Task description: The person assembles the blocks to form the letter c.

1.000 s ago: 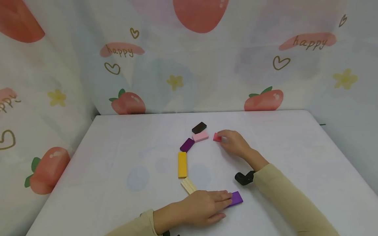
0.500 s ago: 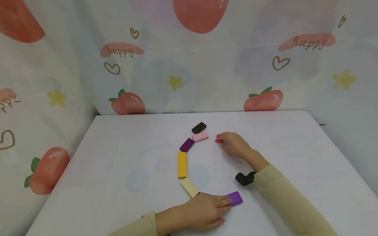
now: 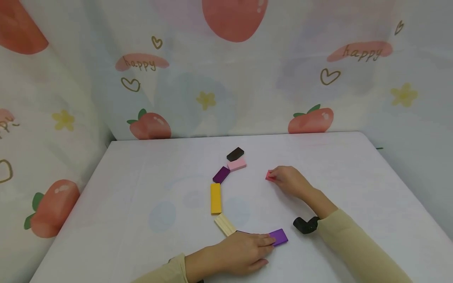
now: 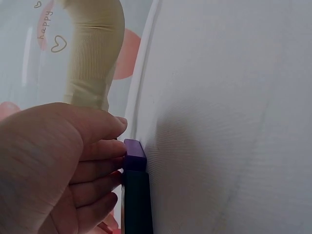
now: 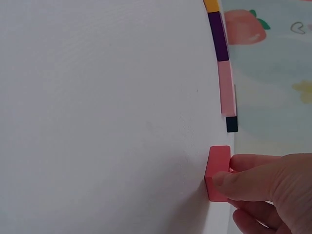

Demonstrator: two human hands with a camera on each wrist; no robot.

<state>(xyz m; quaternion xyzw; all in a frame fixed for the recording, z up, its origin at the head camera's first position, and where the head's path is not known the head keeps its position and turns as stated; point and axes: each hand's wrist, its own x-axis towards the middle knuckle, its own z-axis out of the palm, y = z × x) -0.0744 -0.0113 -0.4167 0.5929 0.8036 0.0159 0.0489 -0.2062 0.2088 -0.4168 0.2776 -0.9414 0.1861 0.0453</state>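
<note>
My right hand [image 3: 291, 181] pinches a small red block [image 5: 218, 161] between thumb and fingers, low over the right half of the table. Near the front, my left hand [image 3: 238, 253] lies with its fingers stretched out, the tips touching a bright purple block [image 3: 279, 236]. A dark block [image 4: 138, 202] adjoins the purple one in the left wrist view; the hand mostly hides it in the head view. Leading away from there are a pale wooden block [image 3: 225, 225], a yellow block [image 3: 216, 199], a dark purple block [image 3: 221, 175], a pink block [image 3: 236, 164] and a black block [image 3: 235, 154], forming a curve.
A white cloth covers the table [image 3: 159, 169]. Patterned curtains [image 3: 247, 86] hang behind it and along the left. A black wrist device [image 3: 306, 225] juts out at the right sleeve [image 3: 357, 243].
My right hand has drawn back toward me and a little to the right, carrying the red block. The left hand has barely shifted on the blocks. The head view has turned slightly.
</note>
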